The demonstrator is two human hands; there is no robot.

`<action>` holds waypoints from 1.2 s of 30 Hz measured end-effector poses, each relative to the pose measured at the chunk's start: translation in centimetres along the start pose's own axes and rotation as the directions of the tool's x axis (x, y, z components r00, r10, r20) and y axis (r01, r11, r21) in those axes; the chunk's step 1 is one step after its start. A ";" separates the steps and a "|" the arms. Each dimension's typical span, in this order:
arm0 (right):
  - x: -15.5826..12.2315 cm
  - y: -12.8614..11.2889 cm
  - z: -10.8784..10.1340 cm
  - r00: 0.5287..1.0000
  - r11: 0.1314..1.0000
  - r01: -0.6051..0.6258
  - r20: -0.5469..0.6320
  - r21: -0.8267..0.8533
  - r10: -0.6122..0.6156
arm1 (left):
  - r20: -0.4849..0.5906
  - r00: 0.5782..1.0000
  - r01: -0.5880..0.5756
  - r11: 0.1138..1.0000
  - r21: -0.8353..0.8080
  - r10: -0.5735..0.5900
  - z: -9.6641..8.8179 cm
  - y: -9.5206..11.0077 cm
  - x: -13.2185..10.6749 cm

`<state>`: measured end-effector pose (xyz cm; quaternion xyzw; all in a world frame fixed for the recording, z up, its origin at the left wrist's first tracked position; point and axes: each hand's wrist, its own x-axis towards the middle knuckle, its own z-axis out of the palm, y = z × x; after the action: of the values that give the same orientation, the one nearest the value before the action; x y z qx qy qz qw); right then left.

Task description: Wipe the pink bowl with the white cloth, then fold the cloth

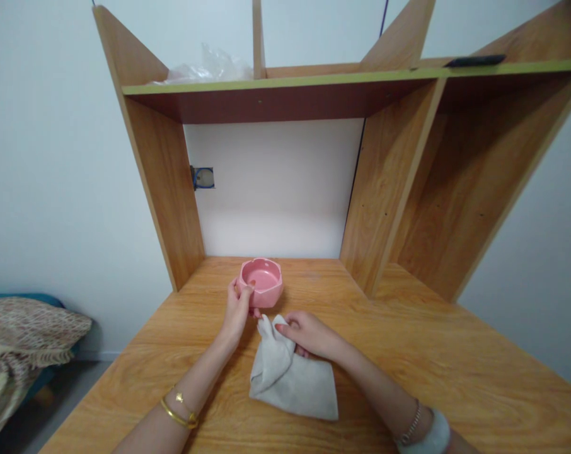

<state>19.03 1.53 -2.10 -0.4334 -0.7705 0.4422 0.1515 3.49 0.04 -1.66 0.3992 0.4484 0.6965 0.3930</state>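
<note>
The largest thing is the light-brown wooden shelf unit with a yellow-green front edge [285, 79], which stands at the back of the wide wood-grain desk top [432, 359]. To the left of the desk there is a cream and brown woven blanket with fringe [25, 328]. On the desk, nearest to the person, lies a soft light-grey cloth [295, 384], folded over in its upper part, where the right hand [311, 334] pinches it. The left hand [238, 309] is near the right one but apart from it, and grips the left side of a glossy pink angular bowl [266, 296], thumb over the rim. This bowl is just beyond the cloth, slightly tilted to the person; I cannot tell whether it touches the desk. On the upper shelf rests a crumpled clear plastic bag [210, 69]. The smallest is a thin gold-coloured bangle [176, 416] on the left forearm.
</note>
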 end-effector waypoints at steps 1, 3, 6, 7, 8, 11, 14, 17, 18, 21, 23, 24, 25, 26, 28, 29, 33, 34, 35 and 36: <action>0.0 -0.1 0.2 0.999 0.999 0.035 -0.004 0.037 -0.035 | 0.011 1.000 0.006 1.000 0.002 -0.006 0.0 0.0 -0.1; 0.2 0.0 0.2 0.989 0.989 0.120 -0.092 0.087 -0.112 | 0.029 0.999 0.022 1.000 0.017 -0.023 0.1 0.1 -0.3; 0.7 0.4 -0.5 0.947 0.966 0.186 -0.296 0.181 -0.127 | 0.051 0.998 0.032 0.998 0.055 -0.035 0.3 0.1 -0.4; 0.8 0.4 -0.8 0.931 0.956 0.196 -0.347 0.218 -0.112 | 0.060 0.998 0.028 0.997 0.067 -0.032 0.4 0.1 -0.5; 0.9 0.5 -1.1 0.920 0.945 0.204 -0.381 0.254 -0.096 | 0.073 0.997 0.022 0.997 0.079 -0.028 0.5 0.0 -0.6; 0.8 0.3 -1.4 0.914 0.922 0.220 -0.398 0.319 -0.080 | 0.122 0.992 0.010 0.993 0.121 -0.025 0.8 -0.1 -0.9; 0.5 -0.2 -1.4 0.924 0.923 0.208 -0.374 0.323 -0.077 | 0.179 0.984 -0.015 0.986 0.164 -0.015 1.1 -0.2 -1.4; 0.3 -0.3 -1.5 0.914 0.934 0.199 -0.399 0.297 -0.068 | 0.212 0.977 -0.051 0.978 0.205 0.006 1.3 -0.1 -1.9; 0.3 -0.3 -1.7 0.903 0.937 0.200 -0.425 0.287 -0.063 | 0.230 0.973 -0.067 0.974 0.217 0.016 1.4 -0.1 -2.0; 0.5 0.1 -2.7 0.850 0.953 0.203 -0.523 0.226 -0.057 | 0.325 0.944 -0.154 0.953 0.262 0.063 1.3 -0.1 -2.0; 0.6 0.6 -3.9 0.816 0.971 0.177 -0.575 0.163 -0.053 | 0.370 0.922 -0.238 0.918 0.318 0.111 1.0 -0.3 -1.8; 0.6 0.9 -4.6 0.803 0.980 0.154 -0.594 0.127 -0.049 | 0.377 0.916 -0.284 0.889 0.359 0.140 0.8 -0.3 -1.6; 0.5 1.3 -5.4 0.790 0.988 0.125 -0.612 0.090 -0.044 | 0.382 0.908 -0.332 0.851 0.406 0.172 0.6 -0.3 -1.3; 0.5 1.7 -6.1 0.777 0.994 0.095 -0.628 0.048 -0.044 | 0.391 0.897 -0.381 0.806 0.454 0.204 0.3 -0.3 -1.1; 0.3 2.6 -7.7 0.748 0.999 0.021 -0.662 -0.046 -0.046 | 0.430 0.868 -0.467 0.700 0.541 0.247 -0.1 -0.2 -0.8; 0.2 3.1 -8.4 0.728 0.995 -0.020 -0.684 -0.095 -0.050 | 0.452 0.856 -0.495 0.650 0.577 0.251 -0.3 0.0 -0.7; -0.2 5.1 -10.5 0.649 0.954 -0.186 -0.759 -0.235 -0.060 | 0.489 0.849 -0.515 0.528 0.675 0.202 -0.5 0.4 -0.9; -0.2 5.6 -10.9 0.644 0.944 -0.217 -0.763 -0.250 -0.054 | 0.492 0.850 -0.512 0.514 0.688 0.187 -0.5 0.4 -0.9; -0.2 6.0 -11.1 0.644 0.934 -0.246 -0.764 -0.260 -0.043 | 0.496 0.851 -0.510 0.504 0.697 0.175 -0.5 0.4 -1.0; -0.2 6.3 -11.3 0.645 0.924 -0.274 -0.764 -0.269 -0.031 | 0.497 0.852 -0.507 0.499 0.703 0.165 -0.5 0.3 -1.1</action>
<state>29.46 9.01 -0.85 -0.6493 -0.6727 0.0817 0.3454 3.41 -1.16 -1.71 0.7369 0.5467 0.3865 0.0938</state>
